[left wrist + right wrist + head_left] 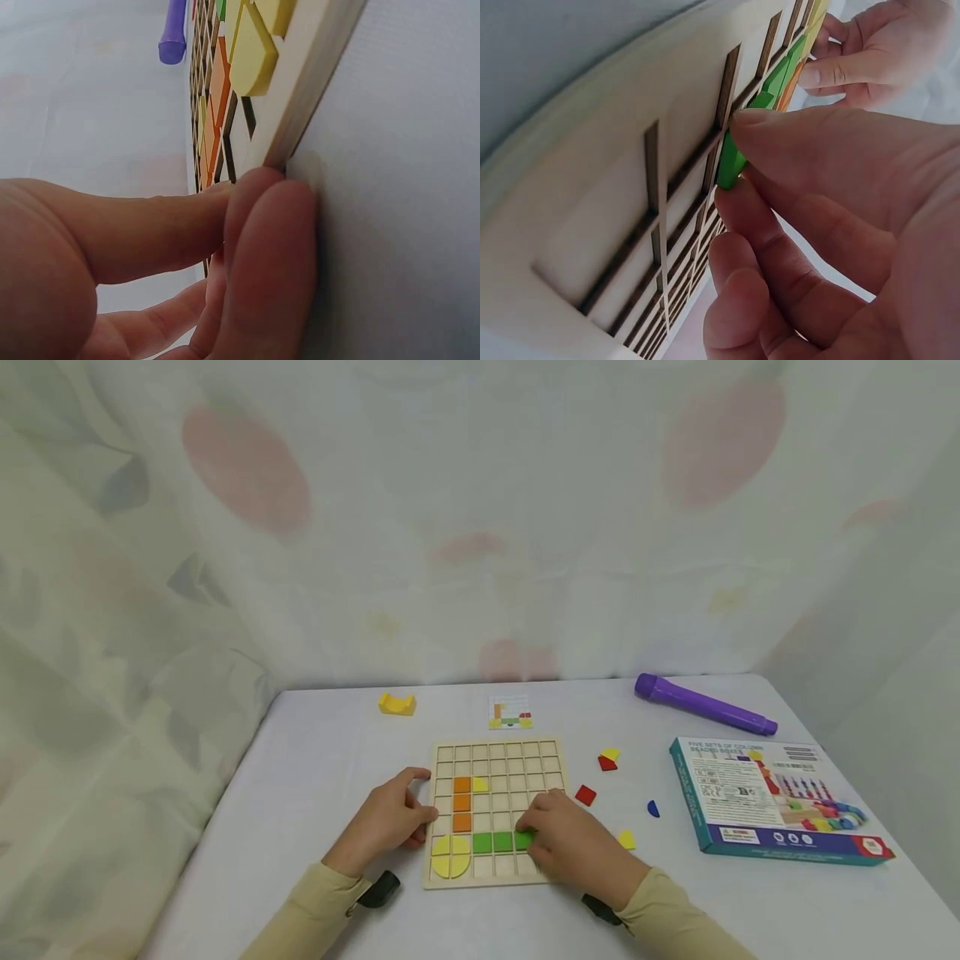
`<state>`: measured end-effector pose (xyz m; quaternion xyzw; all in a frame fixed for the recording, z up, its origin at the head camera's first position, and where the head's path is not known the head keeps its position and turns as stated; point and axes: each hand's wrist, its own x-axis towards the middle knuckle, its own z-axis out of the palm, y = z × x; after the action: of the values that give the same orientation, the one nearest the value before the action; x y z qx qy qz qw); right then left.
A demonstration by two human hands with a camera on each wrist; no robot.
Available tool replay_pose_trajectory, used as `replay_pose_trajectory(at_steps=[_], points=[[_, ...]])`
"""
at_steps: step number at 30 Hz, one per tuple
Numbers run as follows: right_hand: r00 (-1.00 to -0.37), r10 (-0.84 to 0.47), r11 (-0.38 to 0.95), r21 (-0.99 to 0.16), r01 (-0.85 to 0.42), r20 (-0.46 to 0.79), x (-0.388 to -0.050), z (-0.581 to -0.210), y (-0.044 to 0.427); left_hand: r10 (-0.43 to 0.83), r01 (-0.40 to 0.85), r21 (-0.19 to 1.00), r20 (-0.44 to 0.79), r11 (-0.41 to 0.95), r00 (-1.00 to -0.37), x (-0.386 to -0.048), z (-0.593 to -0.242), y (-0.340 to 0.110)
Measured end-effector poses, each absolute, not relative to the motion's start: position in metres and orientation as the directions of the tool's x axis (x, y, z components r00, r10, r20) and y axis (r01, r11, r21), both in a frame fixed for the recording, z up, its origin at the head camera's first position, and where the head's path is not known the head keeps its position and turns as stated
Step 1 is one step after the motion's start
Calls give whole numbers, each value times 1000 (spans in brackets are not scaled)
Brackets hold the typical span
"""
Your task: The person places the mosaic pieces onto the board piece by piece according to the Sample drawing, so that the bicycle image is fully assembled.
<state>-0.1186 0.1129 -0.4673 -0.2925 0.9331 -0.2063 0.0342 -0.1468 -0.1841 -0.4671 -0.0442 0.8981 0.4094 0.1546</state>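
Note:
A wooden grid board [531, 750] lies flat on the table between both hands. At its left edge, my left hand [384, 814] grips the rim, with the thumb and fingertips against the wood in the left wrist view. My right hand [576, 845] pinches a green square tile [731, 161] between thumb and index finger, at the right end of a row of green tiles [492, 842]. Orange square tiles [462, 804] form a column on the board, beside a yellow tile [480, 785]. Yellow quarter-circle tiles [450, 857] make a disc in the lower left corner.
Behind the board lies a pattern card [510, 712], with a yellow holder [397, 704] to its left. Loose red [586, 795], yellow [626, 839] and blue [653, 809] pieces lie right of the board. Farther right are a box [776, 802] and a purple tube [705, 703].

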Motion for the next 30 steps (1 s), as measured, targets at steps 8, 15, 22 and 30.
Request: replay_pose_trajectory(at_steps=[8, 15, 22, 30], points=[[-830, -556, 754, -395, -525, 42, -118, -468, 113, 47, -207, 723, -315, 659, -948, -147, -468, -184], [-825, -562, 750, -388, -536, 54, -118, -469, 113, 44, -213, 720, -320, 660, -946, -147, -468, -184], [-831, -555, 754, -398, -523, 42, -117, -468, 112, 43, -214, 717, -322, 664, -946, -147, -467, -184], [-832, -553, 756, -394, -522, 42, -117, -468, 111, 44, -214, 719, -321, 661, -946, -147, -467, -184]])
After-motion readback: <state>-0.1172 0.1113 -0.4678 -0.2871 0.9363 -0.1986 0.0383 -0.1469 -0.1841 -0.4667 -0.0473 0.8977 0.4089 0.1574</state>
